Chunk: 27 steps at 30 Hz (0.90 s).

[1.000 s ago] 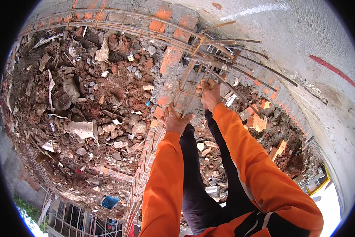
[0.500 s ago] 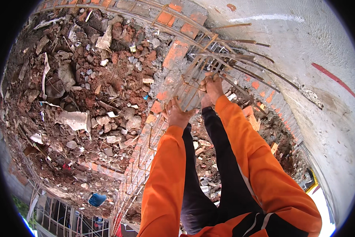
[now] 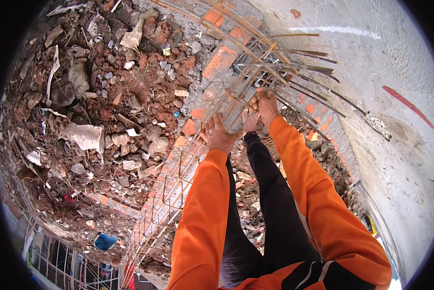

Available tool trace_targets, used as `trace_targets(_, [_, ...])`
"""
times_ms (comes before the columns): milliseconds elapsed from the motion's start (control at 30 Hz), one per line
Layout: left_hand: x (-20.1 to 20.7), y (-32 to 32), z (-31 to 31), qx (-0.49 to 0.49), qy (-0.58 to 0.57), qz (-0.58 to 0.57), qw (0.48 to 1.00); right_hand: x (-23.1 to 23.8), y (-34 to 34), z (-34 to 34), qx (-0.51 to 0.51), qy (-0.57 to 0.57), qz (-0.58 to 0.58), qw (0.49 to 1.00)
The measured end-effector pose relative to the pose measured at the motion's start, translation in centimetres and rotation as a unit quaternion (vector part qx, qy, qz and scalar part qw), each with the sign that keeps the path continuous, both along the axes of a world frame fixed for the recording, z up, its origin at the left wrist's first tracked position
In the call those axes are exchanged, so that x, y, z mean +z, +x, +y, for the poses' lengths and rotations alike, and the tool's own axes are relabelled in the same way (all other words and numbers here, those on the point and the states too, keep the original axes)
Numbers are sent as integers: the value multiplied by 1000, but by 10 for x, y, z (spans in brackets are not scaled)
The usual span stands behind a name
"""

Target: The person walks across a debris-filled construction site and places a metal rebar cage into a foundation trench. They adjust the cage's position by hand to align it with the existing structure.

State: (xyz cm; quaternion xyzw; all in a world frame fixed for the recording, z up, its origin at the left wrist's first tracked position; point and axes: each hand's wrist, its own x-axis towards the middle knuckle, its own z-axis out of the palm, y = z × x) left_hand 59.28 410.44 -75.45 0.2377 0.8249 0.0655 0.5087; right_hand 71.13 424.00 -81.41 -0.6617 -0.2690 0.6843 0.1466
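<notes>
A long rebar cage of thin rusty bars and square stirrups runs along a low brick wall top, from the lower left to the corner beside the concrete wall. My left hand grips the cage from above, fingers hooked over the left bars and thumb toward the right. Further up, my right hand is closed on a bar of the same cage, near a stirrup; its fingertips are partly hidden. Beyond it, the cage meets a second rebar cage at the corner, where loose bar ends stick out.
Rubble and red soil fill the ground on the left and between my legs. My bare foot stands just behind my right hand. A rough concrete wall rises on the right. A blue container lies lower left.
The view has shifted slightly, moving the rubble a little left and the corner bars a little right. Both hands keep their hold on the cage, with the right hand's fingers slightly lower.
</notes>
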Motion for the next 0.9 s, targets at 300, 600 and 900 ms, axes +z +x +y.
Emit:
trace_targets(300, [8, -4, 6, -14, -32, 0, 999, 14, -8, 2, 6, -1, -14, 1000])
trace_targets(600, [-1, 6, 6, -13, 3, 24, 1000, -2, 4, -4, -53, 32, -26, 998])
trace_targets(900, [5, -3, 1, -13, -27, 19, 999, 166, -15, 57, 562, 377, -199, 709])
